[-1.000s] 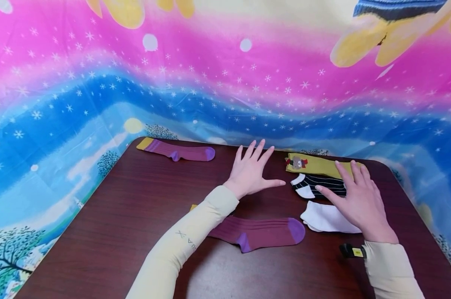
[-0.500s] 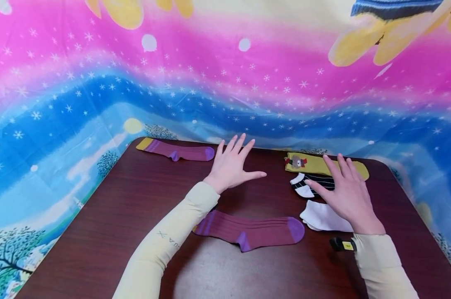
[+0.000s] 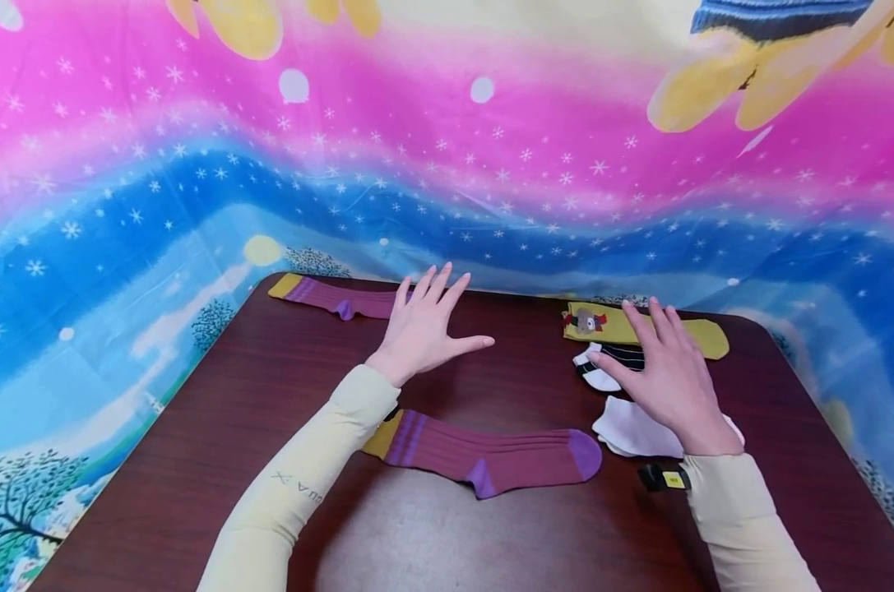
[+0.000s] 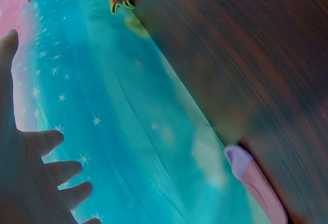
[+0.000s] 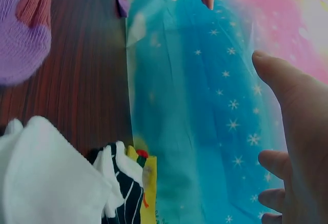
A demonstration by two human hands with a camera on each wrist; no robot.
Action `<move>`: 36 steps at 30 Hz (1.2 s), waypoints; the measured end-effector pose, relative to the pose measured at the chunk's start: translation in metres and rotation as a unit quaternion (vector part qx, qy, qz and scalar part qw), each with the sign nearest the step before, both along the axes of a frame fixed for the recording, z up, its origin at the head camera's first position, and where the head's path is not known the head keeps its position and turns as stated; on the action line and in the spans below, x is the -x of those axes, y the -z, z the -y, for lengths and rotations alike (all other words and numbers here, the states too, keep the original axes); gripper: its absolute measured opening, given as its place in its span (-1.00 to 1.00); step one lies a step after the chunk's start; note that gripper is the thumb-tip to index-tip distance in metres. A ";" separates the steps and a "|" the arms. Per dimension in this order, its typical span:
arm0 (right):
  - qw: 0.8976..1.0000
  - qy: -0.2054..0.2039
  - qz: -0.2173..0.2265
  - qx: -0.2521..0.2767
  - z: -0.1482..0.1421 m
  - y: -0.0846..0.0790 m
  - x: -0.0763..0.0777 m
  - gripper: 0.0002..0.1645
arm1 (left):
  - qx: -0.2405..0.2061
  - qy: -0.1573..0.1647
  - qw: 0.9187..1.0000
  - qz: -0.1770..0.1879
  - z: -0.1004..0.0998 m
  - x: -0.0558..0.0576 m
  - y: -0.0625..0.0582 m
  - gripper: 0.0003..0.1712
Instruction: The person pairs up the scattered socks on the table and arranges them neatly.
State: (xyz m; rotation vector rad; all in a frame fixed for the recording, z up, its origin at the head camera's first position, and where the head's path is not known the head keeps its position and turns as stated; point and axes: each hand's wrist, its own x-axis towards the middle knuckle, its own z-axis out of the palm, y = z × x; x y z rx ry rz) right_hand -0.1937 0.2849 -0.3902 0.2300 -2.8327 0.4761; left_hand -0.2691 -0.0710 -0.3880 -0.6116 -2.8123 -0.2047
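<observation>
My left hand (image 3: 420, 329) hovers above the table with its fingers spread, holding nothing. Its fingertips hide the toe of a plum sock (image 3: 350, 300) with a yellow cuff at the far left edge. Nearer to me lies a matching plum sock (image 3: 521, 460) with purple heel and toe, laid flat. Spread likewise, my right hand (image 3: 672, 378) hangs over the right group of socks and grips nothing. That group is a mustard sock (image 3: 694, 333) with a bear face, a black striped sock (image 3: 602, 374) with white parts, partly hidden, and a white sock (image 3: 632, 427).
The dark wooden table (image 3: 217, 436) has rounded far corners. Right behind it hangs a pink and blue printed cloth (image 3: 447, 189) with snowflakes. A black strap with a yellow tag (image 3: 672, 479) sticks out from the right wrist.
Both hands have moved left, the left one farther, with fingers still spread. The near plum sock's yellow cuff is now uncovered, while the far plum sock's toe has become covered. The socks have not moved.
</observation>
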 end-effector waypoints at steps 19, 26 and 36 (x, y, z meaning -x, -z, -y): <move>1.000 -0.024 0.003 0.008 0.021 0.003 0.000 0.23 | -0.023 -0.009 1.000 0.010 0.039 -0.010 0.007 0.27; 1.000 -0.031 -0.001 0.001 0.028 0.009 -0.002 0.24 | -0.025 -0.010 1.000 0.013 0.049 -0.017 0.015 0.28; 0.999 -0.041 -0.015 0.004 0.034 0.009 -0.007 0.24 | -0.041 0.000 0.999 0.002 0.056 -0.029 0.012 0.27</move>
